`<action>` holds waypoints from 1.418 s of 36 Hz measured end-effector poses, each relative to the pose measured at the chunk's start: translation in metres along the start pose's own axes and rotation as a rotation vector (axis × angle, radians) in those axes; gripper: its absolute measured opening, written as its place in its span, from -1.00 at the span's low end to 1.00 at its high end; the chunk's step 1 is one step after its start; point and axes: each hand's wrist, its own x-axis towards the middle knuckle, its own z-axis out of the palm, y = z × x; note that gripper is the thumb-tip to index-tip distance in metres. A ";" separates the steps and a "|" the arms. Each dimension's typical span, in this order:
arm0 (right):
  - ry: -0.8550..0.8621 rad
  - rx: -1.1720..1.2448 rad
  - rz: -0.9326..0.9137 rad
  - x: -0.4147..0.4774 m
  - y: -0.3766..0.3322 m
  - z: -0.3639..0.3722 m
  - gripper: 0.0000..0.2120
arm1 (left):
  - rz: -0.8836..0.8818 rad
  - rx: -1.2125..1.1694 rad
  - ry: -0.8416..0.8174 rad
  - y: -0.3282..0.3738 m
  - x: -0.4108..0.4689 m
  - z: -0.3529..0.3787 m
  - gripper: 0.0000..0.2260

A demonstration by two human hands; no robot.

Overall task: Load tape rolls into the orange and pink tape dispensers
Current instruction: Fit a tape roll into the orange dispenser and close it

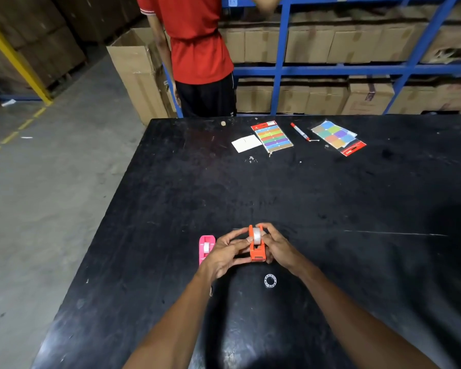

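Note:
The orange tape dispenser point(257, 249) stands on the black table point(330, 209) with a clear tape roll point(257, 235) seated in its top. My left hand point(225, 253) grips its left side and my right hand point(278, 247) grips its right side, fingertips touching the roll. The pink tape dispenser point(206, 247) lies just left of my left hand, with a small white roll inside it. A clear plastic ring point(270, 280) lies flat on the table close below the orange dispenser.
At the far side lie a white card point(246, 143), two packs of coloured labels point(272, 136) point(337, 137) and a red marker point(300, 131). A person in a red shirt point(197, 49) stands behind the table by blue shelving with cartons. The table's left edge drops to the concrete floor.

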 end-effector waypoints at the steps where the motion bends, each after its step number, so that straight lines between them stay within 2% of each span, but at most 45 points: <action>1: -0.003 0.007 0.004 0.000 -0.002 0.001 -0.78 | 0.000 -0.011 0.004 0.000 -0.001 0.000 -0.62; 4: -0.021 -0.029 0.008 0.000 -0.008 0.000 -0.73 | -0.019 -0.054 -0.008 0.002 -0.004 0.002 -0.61; 8: 0.034 -0.229 0.006 0.001 -0.012 -0.007 -0.62 | -0.011 -0.073 -0.025 0.004 -0.008 0.000 -0.64; 12: 0.184 -0.372 -0.202 0.003 -0.019 -0.015 -0.70 | -0.006 -0.077 -0.011 0.006 -0.010 -0.004 -0.65; 15: 0.143 -0.493 -0.326 0.000 -0.029 -0.020 -0.75 | 0.000 -0.061 -0.022 0.007 -0.011 -0.007 -0.63; 18: 0.075 -0.690 -0.355 -0.002 -0.041 -0.020 -0.71 | 0.005 -0.042 -0.036 0.009 -0.012 -0.008 -0.63; 21: 0.097 -0.779 -0.386 -0.003 -0.047 -0.016 -0.77 | 0.007 -0.032 -0.042 0.009 -0.014 -0.009 -0.62; 32: 0.208 -0.778 -0.484 -0.011 -0.066 0.002 -0.89 | 0.030 0.001 0.006 0.010 -0.017 -0.023 -0.70; 41: 0.161 -0.830 -0.599 -0.048 -0.070 0.022 -0.95 | 0.050 0.058 0.023 0.025 -0.019 -0.034 -0.72; 51: 0.212 -0.876 -0.542 -0.044 -0.045 0.049 -0.84 | 0.042 0.073 0.012 0.030 -0.021 -0.045 -0.68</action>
